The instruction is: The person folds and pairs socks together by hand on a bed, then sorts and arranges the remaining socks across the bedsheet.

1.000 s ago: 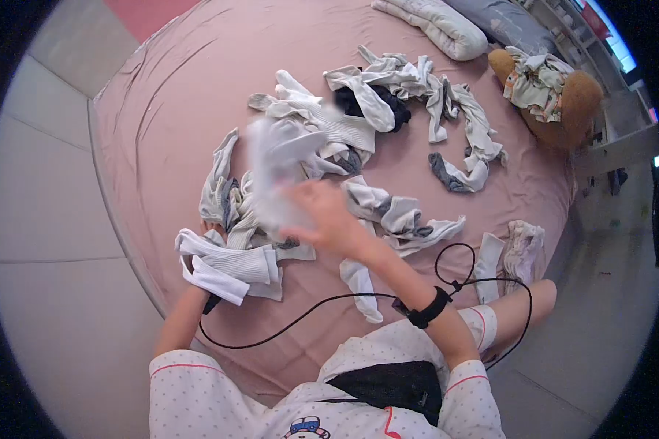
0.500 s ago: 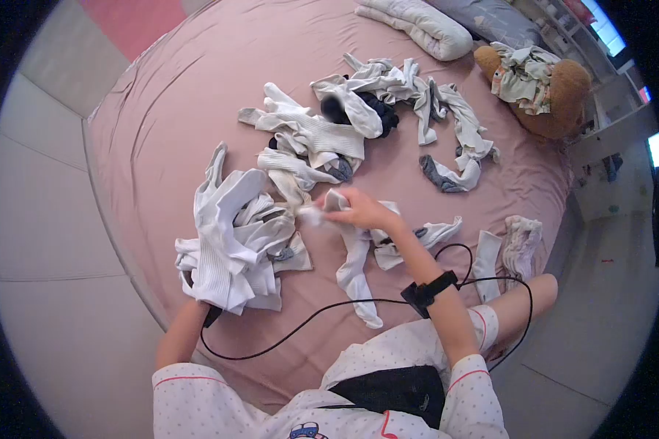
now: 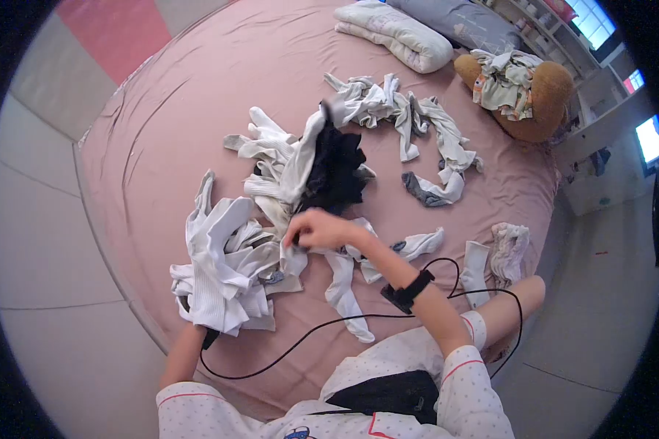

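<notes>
White socks lie gathered over the left hand — hidden, its grip untellable. Beside them the right hand pinches a pale sock, while loose socks remain scattered ungathered across the bed.

White top, grey dots, red piping at sleeves; cartoon print on front; black strap on right wrist, black cable.
</notes>
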Demonstrator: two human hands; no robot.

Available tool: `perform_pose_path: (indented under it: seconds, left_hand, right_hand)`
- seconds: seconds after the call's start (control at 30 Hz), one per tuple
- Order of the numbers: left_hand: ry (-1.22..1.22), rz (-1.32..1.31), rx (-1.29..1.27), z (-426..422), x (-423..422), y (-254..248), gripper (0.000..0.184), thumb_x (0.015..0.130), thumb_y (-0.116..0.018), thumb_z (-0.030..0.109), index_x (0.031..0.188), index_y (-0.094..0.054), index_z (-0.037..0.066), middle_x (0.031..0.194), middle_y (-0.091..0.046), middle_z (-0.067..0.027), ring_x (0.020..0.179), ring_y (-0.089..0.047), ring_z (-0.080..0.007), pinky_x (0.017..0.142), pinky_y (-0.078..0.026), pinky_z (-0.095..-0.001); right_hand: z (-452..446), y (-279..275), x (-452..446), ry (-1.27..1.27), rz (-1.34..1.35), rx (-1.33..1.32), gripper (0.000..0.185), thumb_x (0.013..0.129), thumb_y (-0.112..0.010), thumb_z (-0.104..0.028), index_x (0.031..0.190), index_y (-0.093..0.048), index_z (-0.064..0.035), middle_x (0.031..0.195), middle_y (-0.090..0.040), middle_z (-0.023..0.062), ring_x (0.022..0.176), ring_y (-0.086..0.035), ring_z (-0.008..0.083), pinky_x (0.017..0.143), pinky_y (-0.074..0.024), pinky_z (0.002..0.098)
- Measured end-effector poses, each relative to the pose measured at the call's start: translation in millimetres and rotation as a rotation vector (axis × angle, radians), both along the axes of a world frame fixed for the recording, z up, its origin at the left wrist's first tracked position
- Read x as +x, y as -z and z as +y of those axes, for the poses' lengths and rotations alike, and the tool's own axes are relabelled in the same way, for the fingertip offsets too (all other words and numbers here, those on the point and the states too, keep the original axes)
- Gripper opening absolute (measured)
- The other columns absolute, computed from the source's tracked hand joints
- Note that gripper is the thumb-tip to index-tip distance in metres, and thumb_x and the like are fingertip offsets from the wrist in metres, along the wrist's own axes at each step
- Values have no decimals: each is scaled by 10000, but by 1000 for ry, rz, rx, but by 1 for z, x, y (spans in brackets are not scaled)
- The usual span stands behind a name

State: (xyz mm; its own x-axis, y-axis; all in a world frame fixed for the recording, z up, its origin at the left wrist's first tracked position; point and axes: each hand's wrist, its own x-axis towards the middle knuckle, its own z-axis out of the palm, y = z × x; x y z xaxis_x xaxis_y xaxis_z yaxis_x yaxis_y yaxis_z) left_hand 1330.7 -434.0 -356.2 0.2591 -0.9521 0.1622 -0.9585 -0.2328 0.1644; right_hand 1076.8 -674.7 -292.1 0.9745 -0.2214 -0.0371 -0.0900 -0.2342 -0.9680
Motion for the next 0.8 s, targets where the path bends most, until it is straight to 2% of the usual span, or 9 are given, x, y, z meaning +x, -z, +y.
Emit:
perform_pose_path:
  seconds: [0.13,0.2,0.3,0.37,0.43,0.5,0.57,0.6,0.8]
  left_hand:
    - [8,-6,0,-3,-1,-2,390,802,-546,293,1093,-589,37,1095,-578,-160,995,-516,-317,903,-362,-419]
    - [9,-8,0,-3,-2,-2,387,804,-545,292,1093,-589,38,1093,-579,-158,990,-519,-315,900,-365,-417]
    - [20,-12,1,-5,-3,-2,383,806,-544,291,1091,-590,40,1091,-580,-155,982,-522,-312,894,-371,-414]
    - [29,-16,5,-5,-2,-2,380,807,-543,290,1091,-591,41,1090,-581,-153,977,-525,-310,890,-374,-412]
    - [32,-20,4,-6,-1,-3,377,809,-542,289,1090,-592,43,1088,-582,-152,972,-528,-308,886,-378,-411]
    - [29,-20,8,-5,-3,-2,374,810,-541,287,1089,-593,44,1087,-583,-150,967,-530,-307,882,-381,-409]
    - [31,-20,0,-6,-4,-1,371,812,-541,286,1088,-594,45,1085,-584,-148,962,-533,-305,878,-385,-407]
    - [34,-20,-1,-4,-4,-2,369,813,-540,286,1088,-594,46,1085,-585,-147,960,-534,-304,876,-386,-406]
    - [31,-31,-6,4,-5,-2,360,817,-537,282,1086,-596,50,1080,-588,-142,945,-542,-298,864,-397,-401]
  right_hand:
    - [7,-22,-13,-88,-188,115,435,708,-667,-151,1120,-590,-36,1119,-590,157,1001,-564,221,890,-434,329]
    - [-22,-22,-22,679,-241,-701,603,692,-702,-173,1236,-480,-39,1278,-444,218,1114,-477,346,952,-395,404]
    - [-45,-18,-31,1168,71,-990,666,665,-717,-187,1251,-438,-33,1320,-348,265,1131,-422,448,973,-370,474]
    - [-41,26,-21,752,209,-568,734,613,-741,-236,1261,-428,-93,1358,-265,302,1233,-289,485,1039,-272,493]
    - [12,25,1,599,-15,-802,593,616,-707,-218,1162,-513,-91,1391,-305,203,1226,-252,538,1029,-243,566]
    - [55,26,12,335,-97,-670,234,702,-614,-163,913,-588,-65,1057,-588,128,1095,-501,342,1015,-250,568]
    - [93,28,22,-55,197,-529,91,714,-583,-138,739,-574,-51,836,-610,115,759,-613,302,755,-487,444]
    - [109,36,19,-103,98,-577,94,715,-584,-139,735,-582,-47,825,-599,117,721,-606,311,631,-507,415]
    - [104,8,-1,51,-224,-368,128,781,-562,-157,815,-599,-40,919,-574,124,847,-585,314,752,-474,397]
